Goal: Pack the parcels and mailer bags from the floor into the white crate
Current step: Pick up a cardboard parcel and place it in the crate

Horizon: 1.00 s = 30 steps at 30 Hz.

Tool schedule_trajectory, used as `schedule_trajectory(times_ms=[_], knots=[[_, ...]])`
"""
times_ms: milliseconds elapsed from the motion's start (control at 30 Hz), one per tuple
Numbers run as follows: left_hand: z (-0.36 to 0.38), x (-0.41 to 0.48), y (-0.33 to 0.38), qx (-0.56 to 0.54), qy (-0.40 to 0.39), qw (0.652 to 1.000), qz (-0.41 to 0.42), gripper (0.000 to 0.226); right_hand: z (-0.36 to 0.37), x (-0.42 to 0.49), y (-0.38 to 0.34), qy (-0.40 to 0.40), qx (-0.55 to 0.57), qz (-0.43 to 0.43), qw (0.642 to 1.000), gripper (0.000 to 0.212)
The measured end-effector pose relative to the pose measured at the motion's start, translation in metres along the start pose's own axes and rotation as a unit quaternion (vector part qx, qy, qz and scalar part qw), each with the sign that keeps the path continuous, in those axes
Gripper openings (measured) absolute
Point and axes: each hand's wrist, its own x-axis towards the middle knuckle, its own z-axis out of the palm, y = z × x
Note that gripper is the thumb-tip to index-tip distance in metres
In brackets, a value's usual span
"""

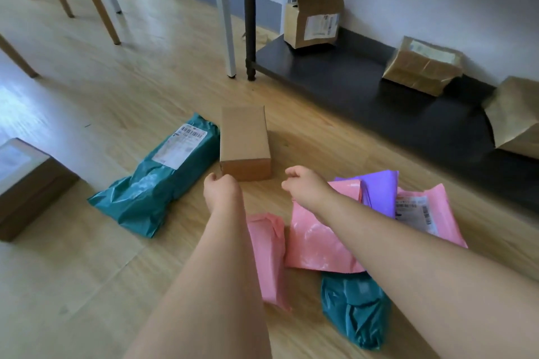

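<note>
Grips both empty: left grip (222, 190) and right grip (303, 183) hover with fingers loosely curled, one near each near corner of the cardboard box (245, 140); whether the left touches it cannot be told. Box lies flat on the floor (87, 271), with bare boards between the grips and beyond its far end. Teal mailer bag (157, 181) lies just beside its left edge, while pink mailer bags (315, 239) and a purple bag (379, 189) lie under the right forearm.

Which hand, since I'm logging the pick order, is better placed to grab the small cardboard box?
Left, probably. The left hand is at the near left corner of the cardboard box, fingers loosely curled and empty. The right hand hangs off to the box's right, near a pink mailer.
</note>
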Motion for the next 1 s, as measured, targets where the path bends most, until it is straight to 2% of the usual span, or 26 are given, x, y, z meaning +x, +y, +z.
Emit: schedule_trajectory(times_ms=[233,367,500,633,767,1000], knots=[[0.016,0.034,0.014,-0.049,-0.033,0.998,0.039,0.057,0.019,0.055,-0.02,-0.028,0.02,0.012,0.999,0.065],[0.024,0.039,0.015,-0.026,-0.046,0.998,0.039,0.048,0.024,0.068,-0.019,-0.046,0.012,0.016,0.999,0.066],[0.032,0.038,0.009,-0.018,-0.016,0.999,0.043,0.039,0.021,0.07,-0.013,-0.054,0.05,0.029,0.997,0.066],[0.032,0.028,0.005,-0.031,0.005,0.999,0.007,0.02,0.011,0.063,-0.002,-0.045,0.084,0.048,0.994,0.055],[0.04,0.005,0.006,-0.024,0.023,0.999,0.003,0.015,-0.01,0.05,0.003,-0.015,0.104,0.047,0.993,0.045],[0.079,-0.047,0.019,-0.088,-0.029,0.996,0.012,0.014,-0.076,0.007,0.01,0.083,0.127,0.018,0.988,0.037]])
